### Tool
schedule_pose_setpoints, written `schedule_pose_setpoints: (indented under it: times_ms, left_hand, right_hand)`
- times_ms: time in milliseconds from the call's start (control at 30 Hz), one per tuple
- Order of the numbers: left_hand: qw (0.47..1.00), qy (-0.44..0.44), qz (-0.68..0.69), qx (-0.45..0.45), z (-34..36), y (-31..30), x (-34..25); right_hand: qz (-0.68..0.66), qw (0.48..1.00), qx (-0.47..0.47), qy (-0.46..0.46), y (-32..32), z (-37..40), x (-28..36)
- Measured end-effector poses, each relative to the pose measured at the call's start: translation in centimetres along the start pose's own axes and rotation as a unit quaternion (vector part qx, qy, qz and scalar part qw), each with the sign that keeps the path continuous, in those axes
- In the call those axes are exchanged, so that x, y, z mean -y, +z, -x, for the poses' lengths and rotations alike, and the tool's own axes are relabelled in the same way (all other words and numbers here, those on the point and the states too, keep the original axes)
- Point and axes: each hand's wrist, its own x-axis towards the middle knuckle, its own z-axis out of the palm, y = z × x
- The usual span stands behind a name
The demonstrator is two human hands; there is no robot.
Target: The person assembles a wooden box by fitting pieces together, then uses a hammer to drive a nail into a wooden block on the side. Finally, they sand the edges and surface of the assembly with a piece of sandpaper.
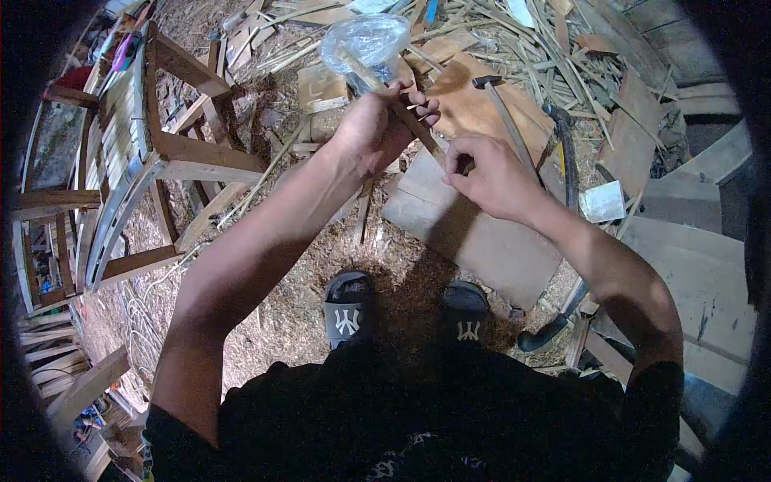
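Note:
A narrow wooden stick (363, 69) slants down from upper left to lower right between my hands. My left hand (385, 124) is palm up, its fingers curled round the middle of the stick. At the stick's lower right end, my right hand (490, 173) has thumb and index finger pinched together. A clear plastic bag (373, 40) lies beyond the stick's upper end. Below the hands is a flat grey-brown board (490, 241). A hammer (506, 116) lies just beyond my right hand.
An unfinished wooden chair frame (193, 149) stands on the left. Thin wood strips (554, 68) are piled at the top right. A dark curved-handled tool (570, 161) lies to the right near a white block (602, 202). Wood shavings cover the floor round my sandals (347, 309).

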Motion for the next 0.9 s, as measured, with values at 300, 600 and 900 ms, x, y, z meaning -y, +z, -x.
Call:
schedule_pose_setpoints:
  times_ms: [300,600,900]
  left_hand:
    - [0.990,0.018,0.019,-0.138,-0.2,-0.3,-0.2]
    - [0.984,-0.016,0.006,-0.175,-0.3,-0.8,0.3]
    - [0.968,-0.101,-0.181,-0.141,1.6,0.0,0.2]
  right_hand:
    - [0.003,0.995,-0.070,-0.077,-0.7,0.4,1.1]
    - [0.043,0.993,-0.053,-0.096,-0.5,0.9,0.7]
    - [0.047,0.995,-0.052,-0.073,-0.2,1.4,-1.5]
